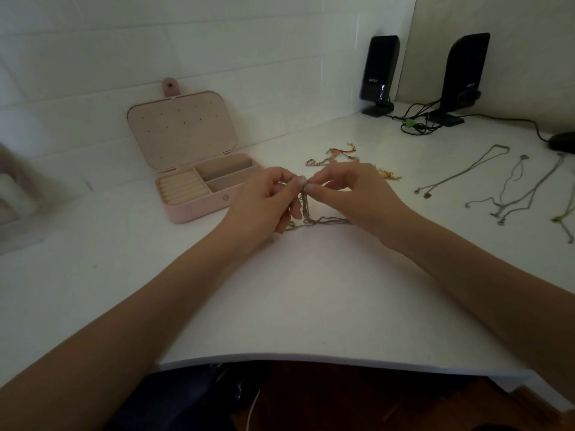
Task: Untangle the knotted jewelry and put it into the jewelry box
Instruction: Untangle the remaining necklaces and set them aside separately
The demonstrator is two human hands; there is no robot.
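Note:
A knotted bunch of silver chains [306, 213] hangs between my hands and trails onto the white table. My left hand [267, 200] pinches it at the top with thumb and fingers. My right hand [348, 189] pinches the same spot from the other side, fingertips nearly touching. The pink jewelry box [199, 209] stands open just left of my left hand, its lid upright and its ring rolls and compartments holding nothing I can see. More tangled pieces, with red and gold bits [337, 155], lie just behind my hands.
Several separate silver necklaces [504, 188] lie spread out at the right. Two black speakers [378, 74] with cables [417, 122] stand at the back right, and a dark mouse [563, 141] is at the far right edge. The table's front edge [311, 357] is near me.

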